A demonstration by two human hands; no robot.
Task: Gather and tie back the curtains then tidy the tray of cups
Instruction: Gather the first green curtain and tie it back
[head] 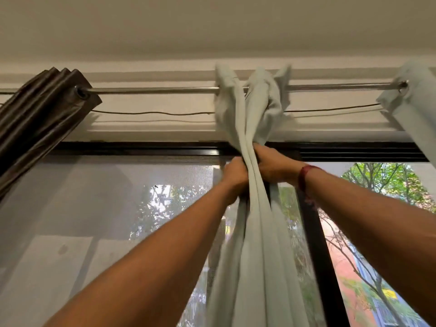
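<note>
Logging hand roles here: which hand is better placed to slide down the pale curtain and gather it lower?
Probably the left hand: it grips the pale curtain lower, while the right hand clamps the bundle higher, nearer the rod, and can anchor it.

My one view comes from the head camera, tipped steeply upward toward the curtain rod (153, 90) and ceiling (212, 24), facing the window (118, 208). It sits near; the pale curtain (257, 232) fills the middle of the frame. The wide lens seems to bow the edges, so the sides read poorly.
</note>
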